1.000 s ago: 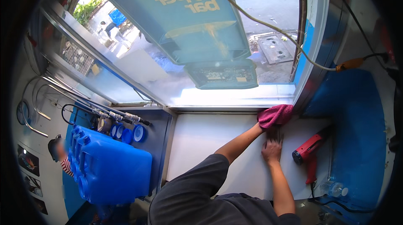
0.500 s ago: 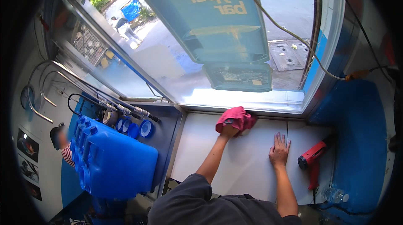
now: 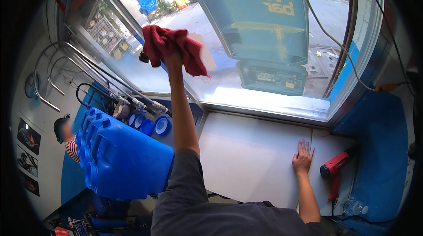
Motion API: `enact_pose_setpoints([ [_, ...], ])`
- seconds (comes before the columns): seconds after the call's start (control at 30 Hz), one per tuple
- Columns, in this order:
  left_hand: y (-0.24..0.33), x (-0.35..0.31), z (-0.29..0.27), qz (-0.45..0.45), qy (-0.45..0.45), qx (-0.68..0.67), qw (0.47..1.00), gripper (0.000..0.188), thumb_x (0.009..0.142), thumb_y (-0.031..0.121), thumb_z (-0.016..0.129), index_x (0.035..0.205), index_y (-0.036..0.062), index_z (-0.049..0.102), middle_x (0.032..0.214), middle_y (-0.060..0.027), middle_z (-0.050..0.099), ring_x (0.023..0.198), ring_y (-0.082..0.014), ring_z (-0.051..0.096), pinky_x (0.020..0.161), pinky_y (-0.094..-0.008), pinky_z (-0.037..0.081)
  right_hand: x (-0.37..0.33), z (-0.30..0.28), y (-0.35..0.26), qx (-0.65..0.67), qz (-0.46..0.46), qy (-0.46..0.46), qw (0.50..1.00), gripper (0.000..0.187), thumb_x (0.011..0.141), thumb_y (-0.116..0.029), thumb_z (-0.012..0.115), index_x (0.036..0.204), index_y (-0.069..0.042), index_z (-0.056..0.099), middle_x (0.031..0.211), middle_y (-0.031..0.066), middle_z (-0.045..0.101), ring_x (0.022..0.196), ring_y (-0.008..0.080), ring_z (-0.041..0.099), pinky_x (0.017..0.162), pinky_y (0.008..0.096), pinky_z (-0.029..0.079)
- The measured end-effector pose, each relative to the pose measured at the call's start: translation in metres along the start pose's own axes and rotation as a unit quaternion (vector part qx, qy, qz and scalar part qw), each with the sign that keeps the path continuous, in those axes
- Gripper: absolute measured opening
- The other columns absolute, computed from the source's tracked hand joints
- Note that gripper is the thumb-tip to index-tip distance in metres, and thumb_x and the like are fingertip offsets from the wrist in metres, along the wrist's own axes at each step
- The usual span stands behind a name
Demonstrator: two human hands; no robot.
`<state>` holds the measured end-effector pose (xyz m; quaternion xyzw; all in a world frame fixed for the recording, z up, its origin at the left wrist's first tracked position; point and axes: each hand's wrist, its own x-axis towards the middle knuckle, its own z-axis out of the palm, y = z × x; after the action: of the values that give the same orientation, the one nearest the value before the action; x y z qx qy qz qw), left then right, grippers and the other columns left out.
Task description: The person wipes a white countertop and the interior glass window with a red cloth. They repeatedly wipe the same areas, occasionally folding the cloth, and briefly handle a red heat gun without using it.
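My left hand is closed on a dark red cloth, raised on a stretched arm in front of the window glass. I cannot tell whether the cloth touches the glass. A small dark object pokes out at the cloth's left edge; its kind is unclear. My right hand lies flat on the white tabletop, fingers spread, close to the seam between two panels. To its right a red and black heat gun rests on the tabletop.
Large blue jerrycans stand at the left, near blue round lids and hoses with metal fittings. A clear plastic bottle lies at the lower right. A cable hangs across the window. A person in striped sleeves is at far left.
My left hand has lifted the red cloth from the window sill area up and to the left. My right hand stays flat on the tabletop. The view has shifted slightly.
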<state>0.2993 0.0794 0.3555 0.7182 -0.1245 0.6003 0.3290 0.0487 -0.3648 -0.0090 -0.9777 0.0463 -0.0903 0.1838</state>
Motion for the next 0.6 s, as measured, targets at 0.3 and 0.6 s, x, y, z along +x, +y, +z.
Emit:
enact_pose_setpoints([
  [0.3, -0.056, -0.224, 0.069, -0.094, -0.039, 0.094, 0.99, 0.045, 0.096, 0.025, 0.056, 0.135, 0.0023, 0.051, 0.133, -0.0179, 0.055, 0.121, -0.0322, 0.053, 0.104, -0.042, 0.041, -0.001, -0.002, -0.002, -0.012, -0.002, -0.005, 1.0, 0.062, 0.085, -0.014, 0.051, 0.147, -0.006, 0.046, 0.156, 0.0092, 0.039, 0.147, 0.0278, 0.031, 0.123, 0.0535, 0.011],
  [0.6, -0.035, -0.355, 0.004, -0.107, -0.524, 0.289, 0.794, 0.027, 0.091, 0.013, 0.054, 0.112, -0.0005, 0.065, 0.112, -0.0194, 0.065, 0.108, -0.0356, 0.059, 0.097, -0.0432, 0.046, -0.002, 0.0, 0.001, 0.021, -0.002, 0.002, 1.0, 0.061, 0.085, -0.017, 0.052, 0.145, -0.006, 0.048, 0.155, 0.0092, 0.042, 0.146, 0.0272, 0.033, 0.122, 0.0545, 0.011],
])
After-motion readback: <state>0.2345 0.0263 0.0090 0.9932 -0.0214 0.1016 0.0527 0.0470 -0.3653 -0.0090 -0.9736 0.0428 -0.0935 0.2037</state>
